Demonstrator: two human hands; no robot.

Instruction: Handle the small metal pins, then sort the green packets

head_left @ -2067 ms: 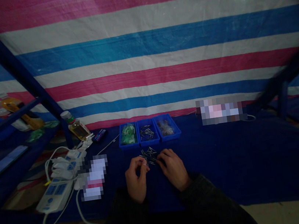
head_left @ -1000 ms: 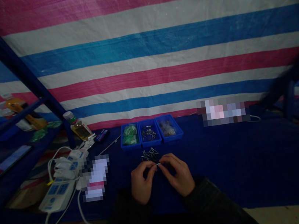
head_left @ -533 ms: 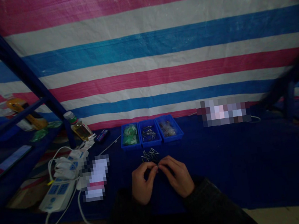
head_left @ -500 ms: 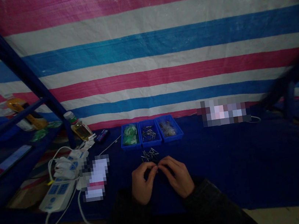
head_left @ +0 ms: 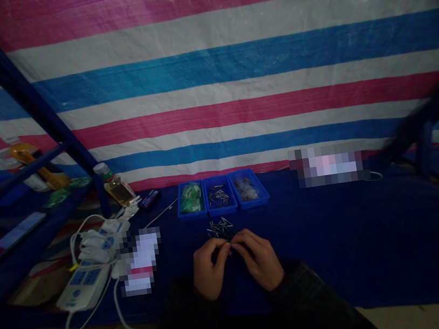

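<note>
Reaching in low over the blue tabletop (head_left: pixel 337 246) from dark sleeves (head_left: pixel 314 287), with left hand (head_left: pixel 209 272) and right hand (head_left: pixel 265 261) drawn together almost as mirror images. Bending the wrists inward, backs of both hands turned up, knuckles arched and fingers curled toward the middle. Pinching thumb against forefinger on each side, nearly closed at the tips, and bringing the two pinches together or very nearly so; too small and dark there to tell about contact, or about anything gripped between the tips. Leaving a rounded gap behind each pinch. Just beyond the fingertips, on the tabletop, a loose pile of thin metal pins (head_left: pixel 219 227). Farther back, side by side, a blue tray of green packets (head_left: pixel 193 216), a blue tray of metal pieces (head_left: pixel 222 210) and a blue tray of clear pieces (head_left: pixel 254 202). Off to the left, a white power strip (head_left: pixel 80 293).
</note>
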